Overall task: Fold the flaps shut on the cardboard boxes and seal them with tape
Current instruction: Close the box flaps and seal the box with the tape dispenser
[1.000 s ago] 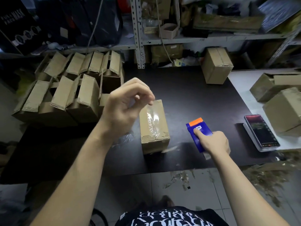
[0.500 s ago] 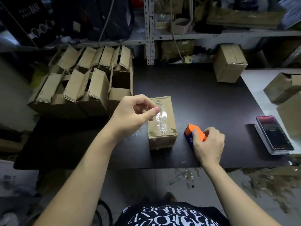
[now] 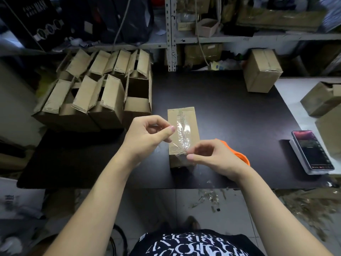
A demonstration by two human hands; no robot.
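Observation:
A small closed cardboard box (image 3: 191, 119) stands in the middle of the black table (image 3: 230, 108), with shiny clear tape (image 3: 182, 133) running along its top seam. My left hand (image 3: 147, 137) pinches a strip of clear tape between thumb and forefinger just left of the box. My right hand (image 3: 214, 156) pinches the tape's other end over the box's near edge. Behind my right hand shows the orange edge of the tape cutter (image 3: 241, 156); I cannot tell whether the hand holds it.
Several open boxes (image 3: 103, 97) with raised flaps crowd the table's left. A sealed box (image 3: 262, 71) stands at the back right, more boxes (image 3: 321, 100) on the white surface. A phone (image 3: 311, 150) lies at the right. Shelving (image 3: 171, 34) rises behind.
My right hand left its grip on the cutter's top and moved left to the box's near end, now pinching tape. My left hand lowered beside the box, still pinching.

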